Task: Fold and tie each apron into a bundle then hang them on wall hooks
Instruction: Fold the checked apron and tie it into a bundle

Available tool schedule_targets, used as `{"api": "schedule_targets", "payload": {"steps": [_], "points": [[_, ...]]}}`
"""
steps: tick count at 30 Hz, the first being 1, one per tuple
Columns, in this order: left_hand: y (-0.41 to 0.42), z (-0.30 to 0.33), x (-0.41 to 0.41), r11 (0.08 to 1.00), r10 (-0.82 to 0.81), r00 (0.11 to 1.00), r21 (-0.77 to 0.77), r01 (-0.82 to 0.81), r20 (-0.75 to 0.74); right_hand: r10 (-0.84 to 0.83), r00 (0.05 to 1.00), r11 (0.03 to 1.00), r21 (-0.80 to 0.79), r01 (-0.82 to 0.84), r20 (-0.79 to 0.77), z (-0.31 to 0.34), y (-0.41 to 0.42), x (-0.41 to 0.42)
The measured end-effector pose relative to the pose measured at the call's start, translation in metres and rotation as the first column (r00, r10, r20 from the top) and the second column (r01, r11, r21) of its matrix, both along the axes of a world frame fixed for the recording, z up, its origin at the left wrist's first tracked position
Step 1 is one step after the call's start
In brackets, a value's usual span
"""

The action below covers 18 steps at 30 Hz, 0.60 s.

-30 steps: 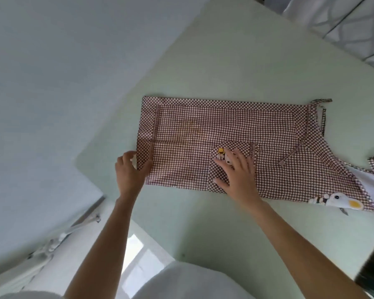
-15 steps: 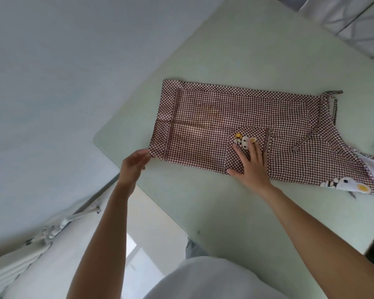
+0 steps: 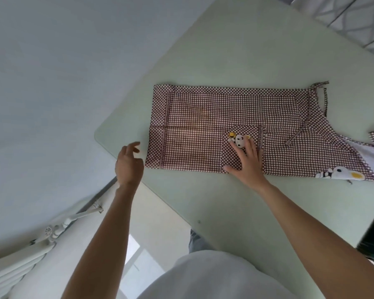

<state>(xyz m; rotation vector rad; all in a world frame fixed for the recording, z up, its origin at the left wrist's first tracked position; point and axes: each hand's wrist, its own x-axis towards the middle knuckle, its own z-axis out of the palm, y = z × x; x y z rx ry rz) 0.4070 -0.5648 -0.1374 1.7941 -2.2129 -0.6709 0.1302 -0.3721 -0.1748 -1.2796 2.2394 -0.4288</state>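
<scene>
- Right now I see the checked apron lying folded lengthwise on the pale green table, its hem end near the table's left corner.
- My right hand presses flat, fingers spread, on the apron's patch pocket, just below the bear appliqué.
- My left hand hovers beside the hem, fingers loosely apart, holding nothing and clear of the cloth.
- Risk, as I judge it: rolling from the hem could skew the fold, since only one palm pins it.
- The loose ties at the far right could snag or slip off.
- Whether the pocket holds anything, I cannot tell.
</scene>
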Motion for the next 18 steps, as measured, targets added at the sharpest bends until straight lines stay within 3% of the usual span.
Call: {"api": "schedule_targets", "payload": {"steps": [4,7,9,11,14,18], "points": [[0.037,0.01,-0.049,0.984,-0.13,0.983,-0.14,0.112,-0.127,-0.161,0.982,0.953,-0.246,0.179,0.094,0.028,0.012,-0.014],[0.078,0.006,-0.112,0.924,-0.383,0.908,-0.078,0.375,-0.171,-0.291,0.956,0.887,-0.369,0.279,0.025,0.049,0.05,-0.037],[0.111,0.0,-0.157,0.819,-0.568,0.804,-0.026,0.573,-0.175,-0.411,0.911,0.841,-0.403,0.362,-0.04,0.054,0.086,-0.06],[0.144,-0.005,-0.202,0.705,-0.701,0.694,-0.018,0.708,-0.167,-0.53,0.841,0.805,-0.376,0.459,-0.109,0.058,0.129,-0.091],[0.182,-0.012,-0.255,0.605,-0.792,0.599,-0.013,0.796,-0.119,-0.631,0.747,0.771,-0.273,0.575,-0.209,0.053,0.183,-0.143],[0.215,-0.018,-0.297,0.646,-0.764,0.643,0.093,0.758,0.064,-0.556,0.775,0.829,-0.13,0.544,-0.3,0.039,0.223,-0.208]]}}
